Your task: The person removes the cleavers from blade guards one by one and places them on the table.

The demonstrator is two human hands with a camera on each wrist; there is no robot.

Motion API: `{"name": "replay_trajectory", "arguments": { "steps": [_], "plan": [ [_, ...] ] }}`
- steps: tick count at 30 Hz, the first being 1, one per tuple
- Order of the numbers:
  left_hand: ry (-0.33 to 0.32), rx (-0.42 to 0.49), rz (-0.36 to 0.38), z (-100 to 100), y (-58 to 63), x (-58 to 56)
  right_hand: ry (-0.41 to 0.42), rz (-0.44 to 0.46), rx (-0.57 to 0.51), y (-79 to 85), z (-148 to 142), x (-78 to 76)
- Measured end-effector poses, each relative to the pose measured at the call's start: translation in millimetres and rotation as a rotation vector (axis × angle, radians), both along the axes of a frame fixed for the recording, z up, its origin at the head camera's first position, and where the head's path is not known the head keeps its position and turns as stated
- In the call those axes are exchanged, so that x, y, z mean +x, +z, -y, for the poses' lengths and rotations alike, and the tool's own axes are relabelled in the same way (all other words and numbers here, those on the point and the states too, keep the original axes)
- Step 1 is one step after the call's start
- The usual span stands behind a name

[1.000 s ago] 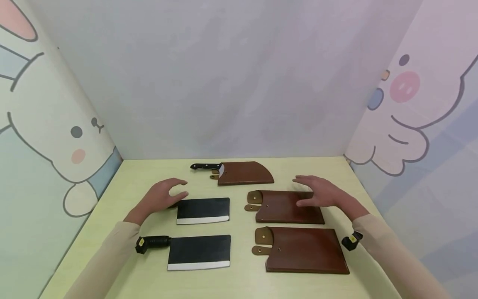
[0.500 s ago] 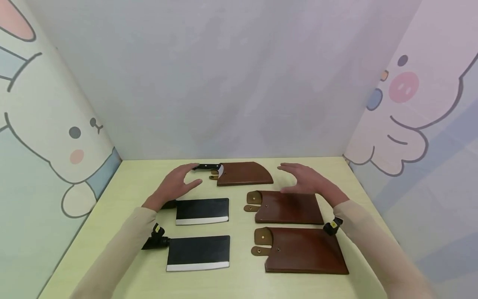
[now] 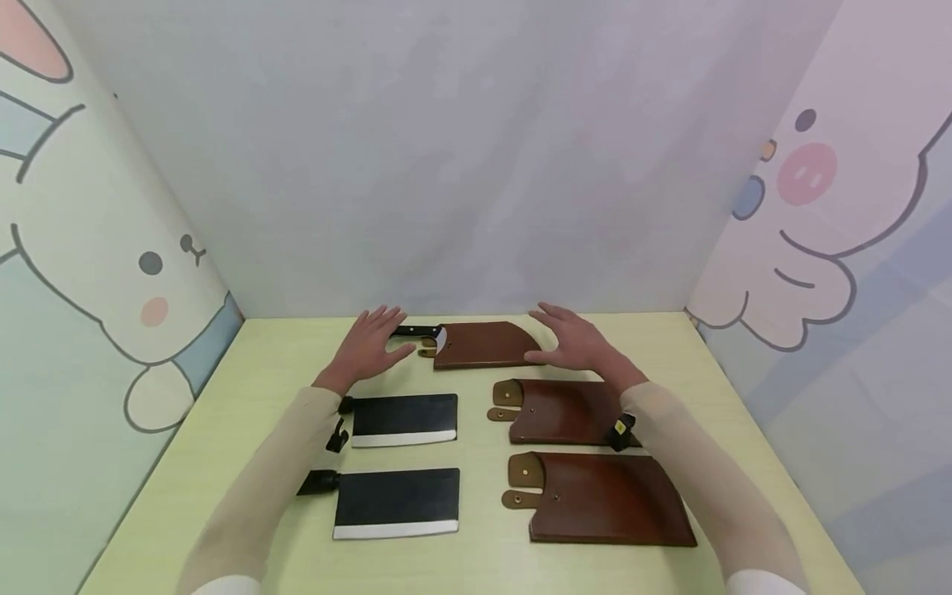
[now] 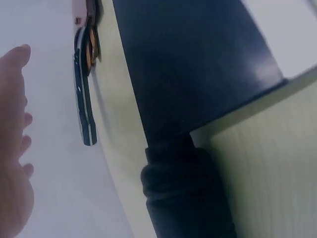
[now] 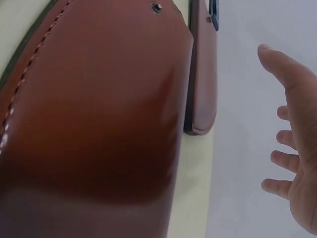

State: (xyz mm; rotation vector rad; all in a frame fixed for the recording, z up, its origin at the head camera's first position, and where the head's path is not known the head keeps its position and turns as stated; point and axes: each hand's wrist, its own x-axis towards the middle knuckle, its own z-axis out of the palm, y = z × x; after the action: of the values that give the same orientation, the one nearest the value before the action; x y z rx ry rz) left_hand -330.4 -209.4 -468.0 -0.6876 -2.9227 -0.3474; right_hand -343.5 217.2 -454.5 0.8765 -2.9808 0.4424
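At the back of the table lies a black-handled knife [image 3: 416, 330], its blade inside a brown leather sheath [image 3: 487, 345]. My left hand [image 3: 366, 345], fingers spread, is by the handle end and overlaps its tip in the head view. Around the sheath's right end my right hand [image 3: 571, 339] hovers with fingers extended, holding nothing. Two cleavers with dark blades lie at left, a middle cleaver [image 3: 405, 416] and a front cleaver [image 3: 397, 500]. The left wrist view shows a cleaver's black handle [image 4: 185, 193] close up, with my left hand apart from it.
Two more leather sheaths lie at right, a middle sheath [image 3: 561, 413] and a front sheath [image 3: 610, 500], each with strap flaps on its left end. A pale wall [image 3: 476, 165] rises behind the table [image 3: 476, 570], with cartoon-printed walls on both sides.
Both hands have moved forward and inward, from beside the middle cleaver and middle sheath to either end of the sheathed knife. The knives and sheaths have stayed in place.
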Motion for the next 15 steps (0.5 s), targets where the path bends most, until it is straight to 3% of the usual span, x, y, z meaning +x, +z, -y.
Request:
{"name": "replay_trajectory", "arguments": {
  "steps": [6,15],
  "plan": [
    [-0.021,-0.015,0.032,-1,-10.6,-16.3,0.009,0.053,0.009,-9.0,16,-10.5],
    [-0.015,-0.020,0.103,-5,-24.9,-27.5,0.025,0.129,0.037,-20.9,28,-25.5]
  ]
}}
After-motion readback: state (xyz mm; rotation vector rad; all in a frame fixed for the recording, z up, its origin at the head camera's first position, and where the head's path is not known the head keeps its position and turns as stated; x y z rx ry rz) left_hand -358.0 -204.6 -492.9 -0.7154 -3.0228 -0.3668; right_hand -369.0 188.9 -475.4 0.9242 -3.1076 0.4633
